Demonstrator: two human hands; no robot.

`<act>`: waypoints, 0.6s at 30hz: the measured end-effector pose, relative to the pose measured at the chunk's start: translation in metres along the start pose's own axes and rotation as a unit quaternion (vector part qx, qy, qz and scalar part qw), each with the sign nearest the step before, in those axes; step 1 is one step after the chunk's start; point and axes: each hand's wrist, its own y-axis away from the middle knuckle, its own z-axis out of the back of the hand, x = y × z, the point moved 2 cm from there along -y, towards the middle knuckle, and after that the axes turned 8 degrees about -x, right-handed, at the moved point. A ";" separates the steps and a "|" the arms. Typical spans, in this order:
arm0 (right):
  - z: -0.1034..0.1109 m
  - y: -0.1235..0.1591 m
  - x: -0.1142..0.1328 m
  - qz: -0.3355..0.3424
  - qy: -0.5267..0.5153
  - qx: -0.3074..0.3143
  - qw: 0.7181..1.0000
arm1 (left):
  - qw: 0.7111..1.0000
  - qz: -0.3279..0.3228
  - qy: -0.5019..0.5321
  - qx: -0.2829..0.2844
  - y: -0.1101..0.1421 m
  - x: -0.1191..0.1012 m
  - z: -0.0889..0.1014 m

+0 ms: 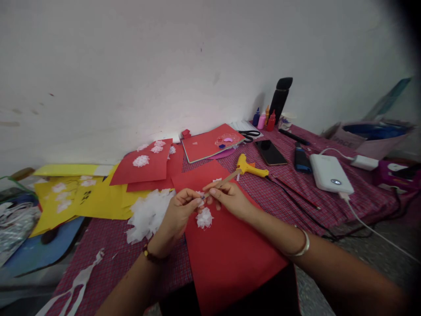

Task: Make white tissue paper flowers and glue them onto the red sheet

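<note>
My left hand (pixel 184 204) is closed, its thumb and forefinger pinching a small piece of white tissue-like material (pixel 200 195). Close against it, my right hand (pixel 230 197) is closed around a thin brown stick (pixel 233 175) that points up to the right; its lower tip is hidden by the fingers. Beneath both hands lies a large red paper sheet (pixel 230 259). A ruffled white-pink flower (pixel 204 218) sits on the sheet just below my fingertips, and part of another shows behind them. Left of my left hand is a pile of white tissue pieces (pixel 149 215).
A yellow glue gun (pixel 251 169) lies beyond my right hand, its black cord trailing right past a red pencil (pixel 297 193). Further right are a phone (pixel 270 152) and a white power bank (pixel 330 173). Red cards with flowers (pixel 141 169) and yellow paper (pixel 98 199) lie left.
</note>
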 end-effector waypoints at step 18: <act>-0.001 -0.003 -0.009 -0.109 -0.177 0.000 0.978 | 0.986 -0.113 -0.118 -0.016 0.006 -0.006 0.000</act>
